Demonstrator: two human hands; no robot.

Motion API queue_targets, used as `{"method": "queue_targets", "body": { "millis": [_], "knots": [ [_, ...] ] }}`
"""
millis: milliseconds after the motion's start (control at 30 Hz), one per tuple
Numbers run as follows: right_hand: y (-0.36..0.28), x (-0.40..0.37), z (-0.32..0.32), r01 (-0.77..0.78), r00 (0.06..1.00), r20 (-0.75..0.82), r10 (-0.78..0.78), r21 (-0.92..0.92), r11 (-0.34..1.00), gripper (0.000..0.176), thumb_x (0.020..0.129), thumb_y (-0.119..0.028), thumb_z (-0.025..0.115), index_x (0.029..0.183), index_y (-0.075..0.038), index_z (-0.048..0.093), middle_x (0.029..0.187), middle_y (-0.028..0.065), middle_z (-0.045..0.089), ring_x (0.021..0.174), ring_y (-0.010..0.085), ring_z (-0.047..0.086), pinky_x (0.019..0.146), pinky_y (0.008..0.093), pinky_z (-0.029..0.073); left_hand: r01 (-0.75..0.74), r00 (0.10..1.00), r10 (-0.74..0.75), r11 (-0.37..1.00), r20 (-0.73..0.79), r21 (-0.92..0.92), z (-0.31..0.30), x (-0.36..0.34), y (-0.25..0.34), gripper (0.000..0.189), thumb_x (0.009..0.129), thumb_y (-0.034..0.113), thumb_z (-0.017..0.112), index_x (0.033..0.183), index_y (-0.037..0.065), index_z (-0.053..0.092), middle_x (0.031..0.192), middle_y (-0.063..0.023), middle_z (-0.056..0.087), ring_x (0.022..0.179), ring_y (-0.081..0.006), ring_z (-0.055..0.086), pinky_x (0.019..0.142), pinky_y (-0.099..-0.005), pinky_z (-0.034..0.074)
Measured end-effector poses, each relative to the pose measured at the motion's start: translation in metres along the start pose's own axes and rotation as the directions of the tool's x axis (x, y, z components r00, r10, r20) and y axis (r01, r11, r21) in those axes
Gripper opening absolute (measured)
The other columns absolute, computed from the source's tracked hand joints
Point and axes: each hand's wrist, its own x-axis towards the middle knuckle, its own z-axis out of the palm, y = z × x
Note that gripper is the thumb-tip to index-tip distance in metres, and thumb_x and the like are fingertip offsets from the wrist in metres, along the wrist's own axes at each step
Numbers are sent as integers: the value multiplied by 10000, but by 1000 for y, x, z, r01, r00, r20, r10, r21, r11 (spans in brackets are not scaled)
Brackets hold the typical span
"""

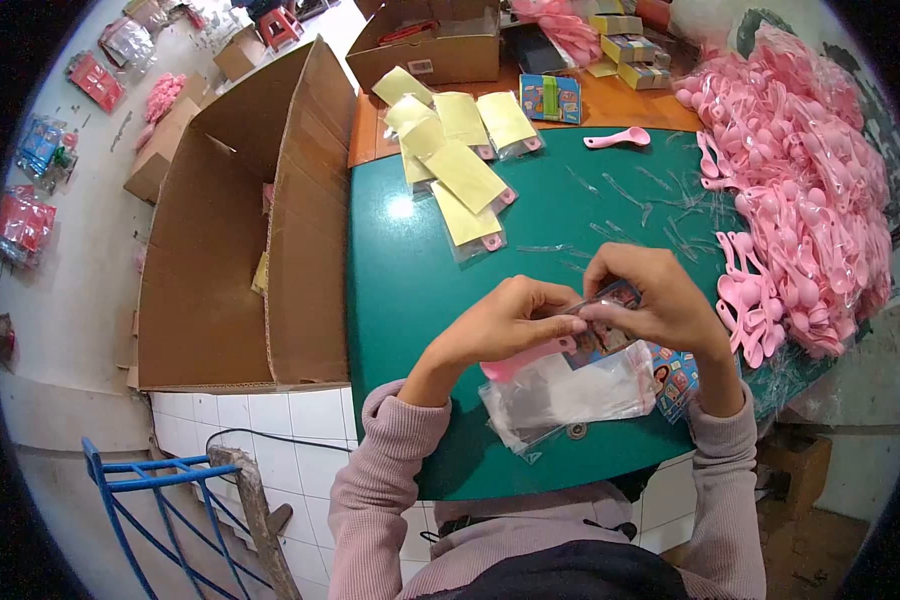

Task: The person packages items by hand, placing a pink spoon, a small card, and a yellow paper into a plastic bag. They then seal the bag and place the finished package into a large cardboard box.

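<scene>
My left hand [515,318] and my right hand [645,290] meet over the front of the green table, thumbs and fingers pinched together. Between them is a clear plastic bag with a colourful printed card [598,343]. A pink spoon [526,362] lies under my left hand, its handle toward the card. Just below sits a stack of clear plastic bags [580,395]. More blue printed cards [676,378] rest beside my right wrist, partly hidden by it.
A heap of pink spoons [795,200] covers the table's right side. One spoon [617,138] lies apart, near scattered plastic strips [660,205]. Bagged yellow cards [465,175] lie at the back left. A tall cardboard box [310,240] stands left; a blue metal frame [160,480] is below it.
</scene>
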Motion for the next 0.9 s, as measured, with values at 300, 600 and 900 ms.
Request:
{"method": "queue_targets", "body": {
  "millis": [300, 600, 900],
  "knots": [
    [16, -7, -17, -19, 973, 227, 33, -60, 998, 218, 772, -166, 614, 921, -10, 587, 855, 121, 575, 794, 256, 582, 641, 327, 465, 22, 986, 16, 974, -164, 224, 3, -1, 12, 573, 842, 144, 597, 1337, 47, 324, 850, -95, 663, 750, -99, 598, 654, -258, 472],
    [21, -6, -13, -288, 953, 112, 282, 44, 957, 138, 708, -86, 640, 823, -13, 620, 678, 67, 599, 678, 131, 573, 617, 275, 447, 196, 935, -43, 890, -353, 411, 4, -13, 12, 578, 819, 242, 633, 1305, 82, 362, 801, -109, 662, 682, -115, 594, 641, -288, 475],
    [34, -6, -6, -371, 916, 71, 395, 523, 767, 139, 711, -96, 670, 721, 10, 582, 675, 10, 577, 643, 52, 486, 577, 223, 383, -16, 887, -55, 989, -459, -149, -6, -39, -13, 475, 810, 67, 624, 1239, 44, 420, 867, -59, 624, 791, -101, 581, 735, -233, 465]
  ]
}}
